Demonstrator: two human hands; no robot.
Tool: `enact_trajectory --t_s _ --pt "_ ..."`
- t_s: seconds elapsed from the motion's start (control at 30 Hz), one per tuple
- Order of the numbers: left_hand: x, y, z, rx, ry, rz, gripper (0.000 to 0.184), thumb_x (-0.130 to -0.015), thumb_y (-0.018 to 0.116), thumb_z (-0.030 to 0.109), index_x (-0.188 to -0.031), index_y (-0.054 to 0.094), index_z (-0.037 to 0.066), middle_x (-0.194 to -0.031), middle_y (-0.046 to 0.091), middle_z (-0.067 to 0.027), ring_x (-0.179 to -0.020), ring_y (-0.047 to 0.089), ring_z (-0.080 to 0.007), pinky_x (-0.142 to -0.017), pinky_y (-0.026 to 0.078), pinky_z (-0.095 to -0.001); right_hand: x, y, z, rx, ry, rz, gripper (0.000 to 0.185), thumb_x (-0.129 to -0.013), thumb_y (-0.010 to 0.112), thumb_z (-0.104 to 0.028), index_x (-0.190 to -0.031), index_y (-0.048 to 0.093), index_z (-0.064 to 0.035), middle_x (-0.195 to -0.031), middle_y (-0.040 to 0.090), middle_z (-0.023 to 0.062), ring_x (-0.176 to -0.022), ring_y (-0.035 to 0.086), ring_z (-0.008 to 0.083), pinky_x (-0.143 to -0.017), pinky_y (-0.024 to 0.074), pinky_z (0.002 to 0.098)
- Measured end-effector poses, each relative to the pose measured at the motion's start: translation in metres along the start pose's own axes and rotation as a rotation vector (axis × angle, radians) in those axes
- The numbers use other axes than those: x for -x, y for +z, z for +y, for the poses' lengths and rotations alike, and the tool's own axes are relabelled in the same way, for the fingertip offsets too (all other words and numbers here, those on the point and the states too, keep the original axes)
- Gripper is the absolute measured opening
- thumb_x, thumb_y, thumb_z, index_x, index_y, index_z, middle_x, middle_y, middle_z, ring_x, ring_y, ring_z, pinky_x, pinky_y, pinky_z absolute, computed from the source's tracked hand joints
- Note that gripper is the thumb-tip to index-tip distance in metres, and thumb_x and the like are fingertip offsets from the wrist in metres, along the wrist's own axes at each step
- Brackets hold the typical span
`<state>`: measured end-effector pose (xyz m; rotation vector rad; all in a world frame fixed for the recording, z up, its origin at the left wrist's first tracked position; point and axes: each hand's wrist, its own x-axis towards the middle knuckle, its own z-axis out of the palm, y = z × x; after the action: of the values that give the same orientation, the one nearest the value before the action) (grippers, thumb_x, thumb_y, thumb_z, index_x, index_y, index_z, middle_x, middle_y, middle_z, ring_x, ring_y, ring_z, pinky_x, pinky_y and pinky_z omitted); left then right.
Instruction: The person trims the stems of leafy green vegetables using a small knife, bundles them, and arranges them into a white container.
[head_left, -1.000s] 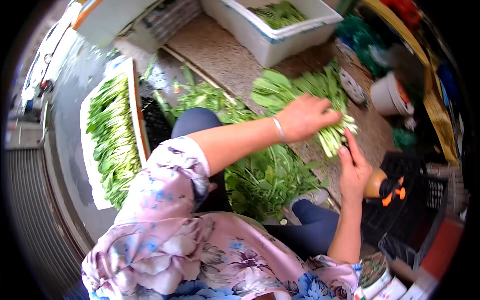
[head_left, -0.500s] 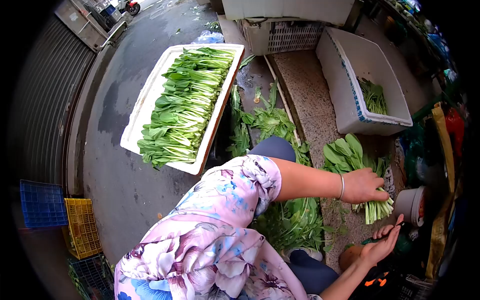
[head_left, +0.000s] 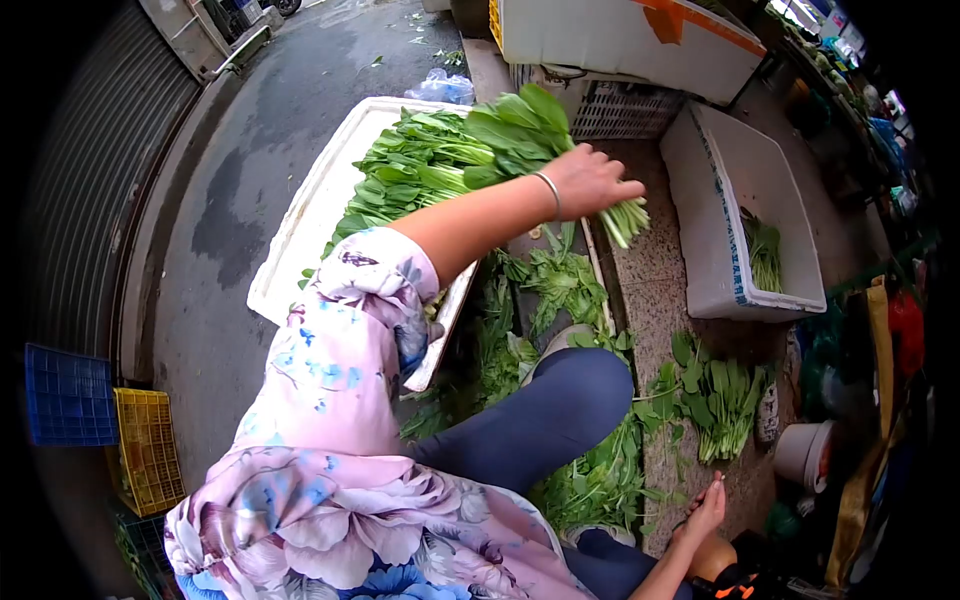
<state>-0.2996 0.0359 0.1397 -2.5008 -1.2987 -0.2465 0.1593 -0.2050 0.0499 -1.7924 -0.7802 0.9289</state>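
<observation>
My left hand (head_left: 583, 180), with a bracelet at the wrist, is closed around a bunch of leafy greens (head_left: 518, 125). The leaves point left and the pale cut stems stick out to the right. This bunch is over the right edge of a white foam tray (head_left: 300, 240), where rows of similar greens (head_left: 415, 165) lie. At the lower right, my right hand (head_left: 704, 512) is closed with its fingertips pinched; what it holds is too small to make out. Just above it, more greens (head_left: 728, 405) lie on the stone ledge.
A white foam box (head_left: 715, 260) with some greens inside stands on the right. Loose leaves (head_left: 600, 470) cover the ground by my knee (head_left: 590, 385). A grey bucket (head_left: 803, 453) is at the right; blue (head_left: 70, 395) and yellow crates (head_left: 148, 445) stand at the left.
My left hand has lifted the bunch from the stone ledge and carried it up and left to the tray. My right hand has shifted down and left, its fingers now drawn together.
</observation>
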Motion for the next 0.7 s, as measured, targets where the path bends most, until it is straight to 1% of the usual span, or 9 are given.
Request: enact_trajectory --t_s 0.07,0.13,0.17,0.3,0.37,0.4,0.5,0.63,0.7 --pt "0.031 0.015 -0.053 -0.12 -0.102 -0.196 0.029 -0.081 0.045 0.009 -0.108 0.041 0.018 -0.085 0.053 -0.0102 -0.08 0.057 -0.025 -0.069 0.044 -0.0364 0.0 -0.003 0.027 0.064 0.018 0.017 0.033 -0.088 0.051 -0.023 -0.115 0.053 -0.0037 -0.064 0.042 -0.0045 -0.055 0.036 0.002 -0.045 0.0292 0.0183" --pt "0.06 0.031 -0.094 -0.2 -0.209 -0.31 0.026 -0.083 0.042 0.011 -0.108 0.041 0.018 -0.09 0.054 -0.0118 -0.084 0.058 -0.0265 -0.07 0.045 -0.0372 -0.01 -0.016 0.071 0.324 -0.05 0.012 0.033 -0.087 0.053 -0.023 -0.112 0.054 -0.0008 -0.071 0.05 -0.0008 -0.061 0.043 0.0045 -0.053 0.036 0.0181" --pt "0.071 0.035 -0.109 -0.218 -0.275 -0.366 0.025 -0.083 0.042 0.012 -0.108 0.042 0.018 -0.093 0.055 -0.0123 -0.085 0.058 -0.0272 -0.07 0.044 -0.0373 -0.017 -0.027 0.091 0.412 -0.086 -0.048 0.033 -0.086 0.054 -0.02 -0.109 0.054 0.0036 -0.082 0.058 0.0059 -0.071 0.052 0.0112 -0.065 0.0417 0.0231" --pt "0.087 0.055 -0.147 -0.257 -0.298 -0.411 0.029 -0.083 0.043 0.011 -0.111 0.041 0.018 -0.095 0.055 -0.0107 -0.089 0.057 -0.0272 -0.076 0.041 -0.0395 -0.002 -0.019 0.085 0.628 -0.074 -0.096 0.03 -0.083 0.054 -0.013 -0.104 0.054 0.0082 -0.091 0.061 0.0151 -0.081 0.056 0.0191 -0.075 0.0429 0.0309" --pt "0.091 0.074 -0.157 -0.197 -0.4 -0.492 0.044 -0.079 0.047 0.01 -0.121 0.037 0.019 -0.107 0.051 -0.0105 -0.103 0.051 -0.0265 -0.085 0.037 -0.0438 -0.008 -0.028 0.103 0.641 -0.073 -0.102 0.03 -0.083 0.054 -0.013 -0.105 0.055 0.0079 -0.09 0.062 0.0149 -0.081 0.056 0.0188 -0.075 0.043 0.0304" --pt "0.099 0.087 -0.158 -0.191 -0.398 -0.495 0.044 -0.079 0.047 0.01 -0.121 0.037 0.019 -0.107 0.051 -0.0105 -0.103 0.051 -0.0265 -0.085 0.037 -0.0438 -0.009 -0.027 0.104 0.649 -0.081 -0.111 0.03 -0.083 0.054 -0.013 -0.105 0.055 0.0075 -0.09 0.062 0.0148 -0.081 0.056 0.0186 -0.074 0.0432 0.0299" --pt "0.109 0.109 -0.155 -0.068 -0.6 -0.698 0.074 -0.068 0.057 0.006 -0.133 0.024 0.019 -0.127 0.037 -0.0111 -0.12 0.037 -0.0265 -0.098 0.025 -0.051 -0.006 -0.018 0.093 0.716 -0.033 -0.088 0.03 -0.083 0.054 -0.013 -0.105 0.055 0.0068 -0.088 0.062 0.0143 -0.08 0.057 0.0179 -0.073 0.0438 0.0296" --pt "0.114 0.095 -0.161 0.072 -0.537 -0.674 0.071 -0.065 0.058 0.001 -0.128 0.031 0.02 -0.124 0.039 -0.01 -0.12 0.037 -0.0267 -0.097 0.026 -0.0485 -0.01 -0.02 0.101 0.663 -0.052 -0.104 0.029 -0.083 0.054 -0.012 -0.106 0.056 0.0052 -0.086 0.063 0.0134 -0.075 0.057 0.0166 -0.069 0.0445 0.0294" --pt "0.125 0.09 -0.156 0.098 -0.527 -0.633 0.07 -0.065 0.057 0.0 -0.128 0.031 0.02 -0.125 0.039 -0.0096 -0.121 0.036 -0.0262 -0.099 0.025 -0.0471 -0.015 -0.022 0.105 0.797 -0.038 -0.112 0.028 -0.084 0.054 -0.013 -0.106 0.056 0.0038 -0.084 0.063 0.0125 -0.071 0.057 0.0154 -0.066 0.0448 0.0296"
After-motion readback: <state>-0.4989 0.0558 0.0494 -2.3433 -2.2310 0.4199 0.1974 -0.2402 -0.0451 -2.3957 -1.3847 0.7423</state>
